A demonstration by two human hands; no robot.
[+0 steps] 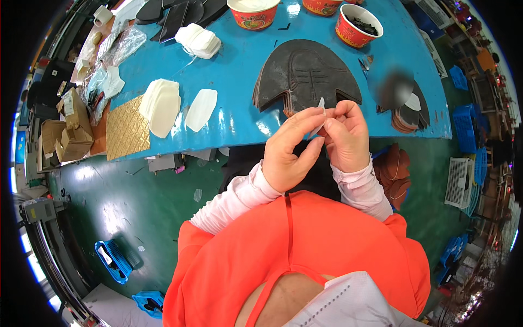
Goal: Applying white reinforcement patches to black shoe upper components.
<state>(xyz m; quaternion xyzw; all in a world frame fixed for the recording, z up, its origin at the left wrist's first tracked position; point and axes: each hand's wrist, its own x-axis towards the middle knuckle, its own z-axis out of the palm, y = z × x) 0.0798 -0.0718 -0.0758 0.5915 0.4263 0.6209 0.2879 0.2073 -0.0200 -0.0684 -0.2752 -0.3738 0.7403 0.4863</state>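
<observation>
Between my two hands, over the table's front edge, is a thin white cut piece, held nearly edge-on. My left hand pinches it between thumb and fingers. Close beside it, my right hand has its thumb and fingertips closed at the piece's right side. Just beyond my hands lies a stack of dark half-round leather pieces with stitched lines and notched lower edges. To the left rest a pile of white oval pieces and one single white piece.
The blue table holds red paper bowls, a bundle of white pieces and a gold quilted sheet. Another dark stack lies at the right. Cardboard boxes stand at the left; blue baskets sit on the floor.
</observation>
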